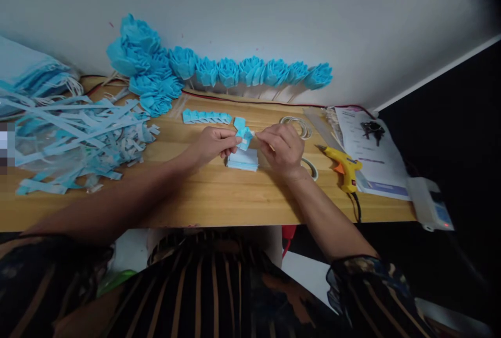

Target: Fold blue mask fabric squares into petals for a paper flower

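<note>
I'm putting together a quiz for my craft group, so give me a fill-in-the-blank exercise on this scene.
The plastic glue gun with an orange trigger has a ____ body.
The row of ruffled blue flowers runs along the plain, pale ____.
The tangled heap of blue and white strips lies to the person's ____.
The bare left hand pinches a small folded piece coloured ____.

Missing words: yellow; wall; left; blue.

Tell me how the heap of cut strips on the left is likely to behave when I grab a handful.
The strips will probably be floppy, since they look thin and many bend or curl. They are likely light for the heap's bulk, being narrow and loosely piled. Expect neighbours to drag along, as they crisscross in a tangle.
</note>
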`<state>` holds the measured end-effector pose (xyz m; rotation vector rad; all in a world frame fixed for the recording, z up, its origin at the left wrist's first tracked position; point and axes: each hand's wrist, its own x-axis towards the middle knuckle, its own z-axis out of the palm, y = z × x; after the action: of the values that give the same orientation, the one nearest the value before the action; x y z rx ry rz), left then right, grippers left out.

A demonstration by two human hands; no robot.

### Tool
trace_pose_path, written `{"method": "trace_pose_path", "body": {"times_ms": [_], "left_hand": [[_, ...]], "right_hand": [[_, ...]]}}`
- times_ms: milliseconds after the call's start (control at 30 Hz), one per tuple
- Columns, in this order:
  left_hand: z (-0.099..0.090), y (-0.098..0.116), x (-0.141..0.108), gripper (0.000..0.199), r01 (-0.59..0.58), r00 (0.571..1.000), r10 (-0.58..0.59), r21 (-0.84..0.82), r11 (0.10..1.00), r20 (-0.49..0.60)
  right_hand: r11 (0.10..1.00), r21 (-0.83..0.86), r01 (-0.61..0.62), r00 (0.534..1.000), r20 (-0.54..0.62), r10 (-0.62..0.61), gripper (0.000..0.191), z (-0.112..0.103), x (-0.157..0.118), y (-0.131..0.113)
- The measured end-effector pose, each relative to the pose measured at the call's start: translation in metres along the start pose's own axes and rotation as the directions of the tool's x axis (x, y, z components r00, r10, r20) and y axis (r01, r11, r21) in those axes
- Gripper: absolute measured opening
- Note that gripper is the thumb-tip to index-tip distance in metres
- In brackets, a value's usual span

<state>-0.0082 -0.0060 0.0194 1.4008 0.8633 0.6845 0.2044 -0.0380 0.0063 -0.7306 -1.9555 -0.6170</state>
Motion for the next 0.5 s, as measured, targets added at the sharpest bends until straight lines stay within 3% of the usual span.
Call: {"method": "trace_pose_path", "body": {"times_ms": [300, 500], "left_hand": [[0.0004, -0.0019, 0.0007, 0.032, 0.023, 1.0, -0.023, -0.006, 1.0, 0.009], [0.0007, -0.0004, -0.0006, 0.031, 0.021, 1.0, -0.021, -0.029, 0.999, 0.02]], "right_hand": [[1.0, -0.019, 0.005, 1.0, 0.0, -0.005, 0.018, -0.0027, 0.0022, -0.0026], [0.996, -0.013, -0.086, 0.993, 0.084, 0.087, 0.017, -0.0018, -0.0053, -0.0013]]}}
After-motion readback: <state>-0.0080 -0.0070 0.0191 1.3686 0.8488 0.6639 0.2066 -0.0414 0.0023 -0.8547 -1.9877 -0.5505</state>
